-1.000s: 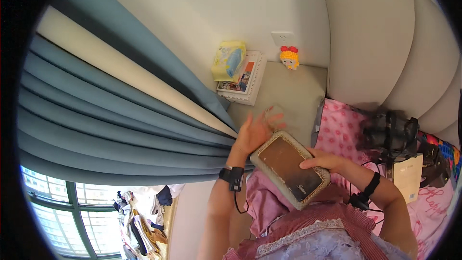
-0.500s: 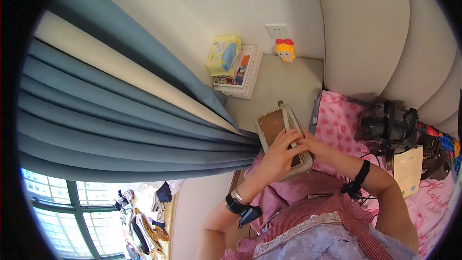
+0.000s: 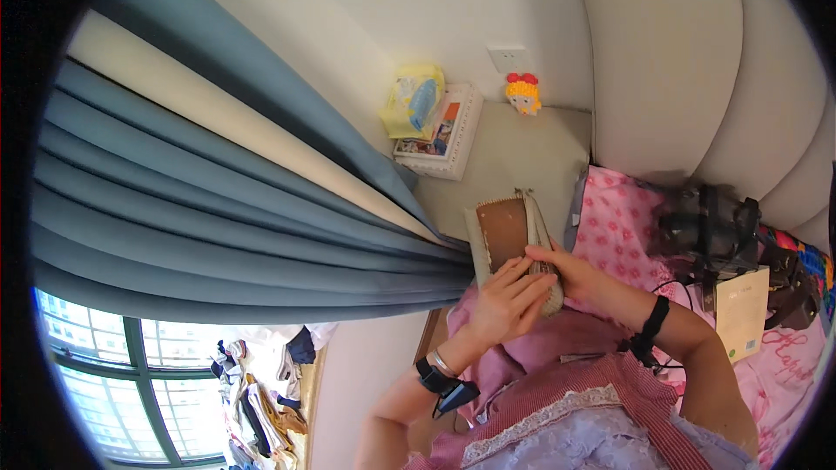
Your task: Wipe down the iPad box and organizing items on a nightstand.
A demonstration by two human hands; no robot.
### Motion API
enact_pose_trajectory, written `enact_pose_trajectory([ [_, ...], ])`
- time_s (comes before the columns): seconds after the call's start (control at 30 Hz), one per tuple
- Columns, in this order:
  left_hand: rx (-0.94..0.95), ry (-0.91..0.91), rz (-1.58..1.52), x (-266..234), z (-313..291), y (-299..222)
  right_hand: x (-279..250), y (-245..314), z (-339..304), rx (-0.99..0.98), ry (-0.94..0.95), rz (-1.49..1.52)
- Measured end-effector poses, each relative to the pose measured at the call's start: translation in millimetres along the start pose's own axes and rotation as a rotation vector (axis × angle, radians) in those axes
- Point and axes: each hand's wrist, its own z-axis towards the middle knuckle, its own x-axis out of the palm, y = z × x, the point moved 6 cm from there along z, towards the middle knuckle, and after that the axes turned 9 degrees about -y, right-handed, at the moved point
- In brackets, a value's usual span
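Observation:
A small brown bag (image 3: 503,228) with pale beige edging and what looks like a zip along its right side is held in front of my body. My left hand (image 3: 507,306) lies over its near end, fingers bent a little and laid across the front. On the other side, my right hand (image 3: 568,273) grips the bag's right edge, its thumb on top and fingertips meeting those of my left hand. The bag's underside and part of its near end are hidden by my hands. Each wrist wears a black strap, and a silver bangle circles the left one.
Beyond the bag is a pale bedside surface (image 3: 540,146) with white boxed books (image 3: 461,135), a yellow pack (image 3: 409,104) and a yellow-haired toy head (image 3: 523,94). A blue-grey curtain (image 3: 261,218) hangs at left. A black bag (image 3: 710,226) and cream booklet (image 3: 742,313) lie on pink bedding at right.
The bag has turned slightly more upright, showing more of its brown face. My left hand has slid lower on it, and my right thumb now rests along its edge.

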Motion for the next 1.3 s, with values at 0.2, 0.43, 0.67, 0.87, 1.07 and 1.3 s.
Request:
enact_pose_trajectory([
  [0.2, -0.856, -0.379, -0.740, -21, 22, 130, -20, 3, 14, 0.002, -0.036, -0.094],
  [0.43, -1.608, -0.906, -1.295, -16, 36, 354, -17, 14, 35, 0.010, -0.082, -0.114],
  [0.67, -1.605, -0.794, -1.140, 5, 46, 417, -3, 40, 51, -0.037, -0.096, -0.089],
  [0.87, -1.701, -0.818, -1.128, -1, 42, 437, 30, 90, 111, -0.147, -0.064, -0.109],
  [1.07, -1.698, -0.908, -1.230, -10, 54, 435, 65, 128, 154, -0.338, -0.229, -0.113],
  [1.3, -0.884, -0.278, -0.490, 7, 96, 437, 34, 128, 166, -0.281, -0.210, -0.067],
])
